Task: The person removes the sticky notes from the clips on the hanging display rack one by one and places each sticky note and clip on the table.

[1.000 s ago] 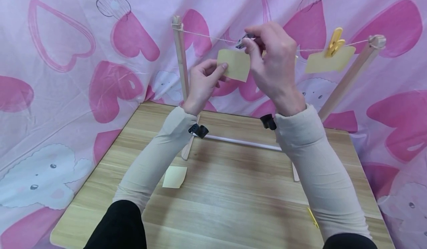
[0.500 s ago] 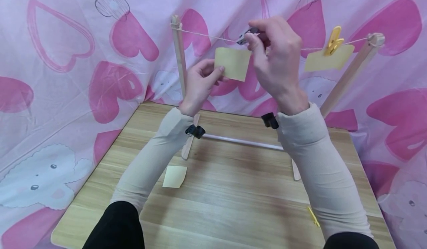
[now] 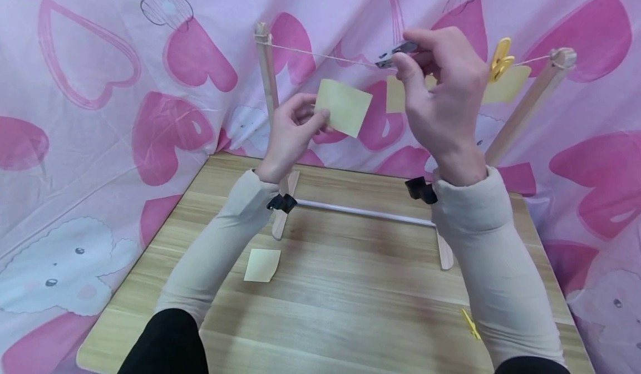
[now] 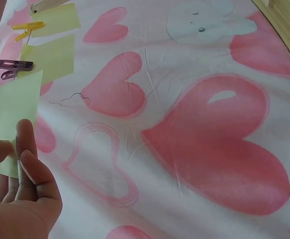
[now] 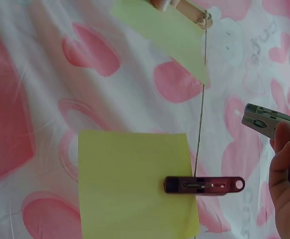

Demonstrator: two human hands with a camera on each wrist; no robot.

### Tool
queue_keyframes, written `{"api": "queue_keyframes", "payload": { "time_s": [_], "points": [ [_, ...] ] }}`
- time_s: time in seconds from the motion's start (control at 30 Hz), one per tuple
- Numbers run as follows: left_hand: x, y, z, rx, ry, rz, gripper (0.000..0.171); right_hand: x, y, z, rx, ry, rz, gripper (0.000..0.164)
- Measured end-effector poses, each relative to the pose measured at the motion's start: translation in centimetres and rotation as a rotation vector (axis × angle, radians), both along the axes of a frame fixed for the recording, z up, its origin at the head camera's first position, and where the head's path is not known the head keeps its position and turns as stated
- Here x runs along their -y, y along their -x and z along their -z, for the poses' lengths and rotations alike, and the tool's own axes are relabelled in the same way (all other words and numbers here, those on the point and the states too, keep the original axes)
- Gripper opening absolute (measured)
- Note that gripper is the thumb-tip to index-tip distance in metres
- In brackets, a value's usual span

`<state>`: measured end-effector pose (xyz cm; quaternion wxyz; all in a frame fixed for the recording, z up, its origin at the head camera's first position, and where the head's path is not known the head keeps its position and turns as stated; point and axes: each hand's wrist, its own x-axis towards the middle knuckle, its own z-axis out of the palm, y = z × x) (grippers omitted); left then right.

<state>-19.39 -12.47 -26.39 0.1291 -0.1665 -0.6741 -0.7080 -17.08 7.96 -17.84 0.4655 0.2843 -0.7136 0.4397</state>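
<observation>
My left hand pinches a pale yellow sticky note between thumb and fingers, a little below a thin string. Up near the string, my right hand grips a grey clothespin, its jaw end pointing left. The right wrist view shows this clothespin with no paper in it. Another yellow note, partly hidden behind my right hand, hangs from the string by a dark red clothespin. Further right, a yellow clothespin holds a third note there.
The string is tied between a left wooden post and a right one, joined low by a white rod. On the wooden table lie a loose note and a yellow clothespin. A pink heart-patterned curtain stands behind.
My hands have drawn apart: the left one slightly left and down with its tilted note, the right one rightward with the grey clothespin. The middle hanging note has come into sight between them.
</observation>
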Motion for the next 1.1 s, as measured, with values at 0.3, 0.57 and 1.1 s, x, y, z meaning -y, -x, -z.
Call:
{"api": "queue_keyframes", "payload": {
  "time_s": [0.3,0.57,1.1],
  "points": [
    [0.9,-1.1,0.5,-0.051,0.056,-0.016,0.027,-1.6,-1.6,0.4,0.047,0.192,-0.120,0.020],
    [1.5,-2.4,1.1,-0.135,0.122,-0.023,0.030,-3.8,-3.1,1.4,0.094,0.343,-0.183,0.025],
    [2.7,-4.0,3.6,-0.162,0.301,0.028,0.036,-8.7,-5.7,4.2,0.140,0.585,-0.188,0.034]
  ]
}}
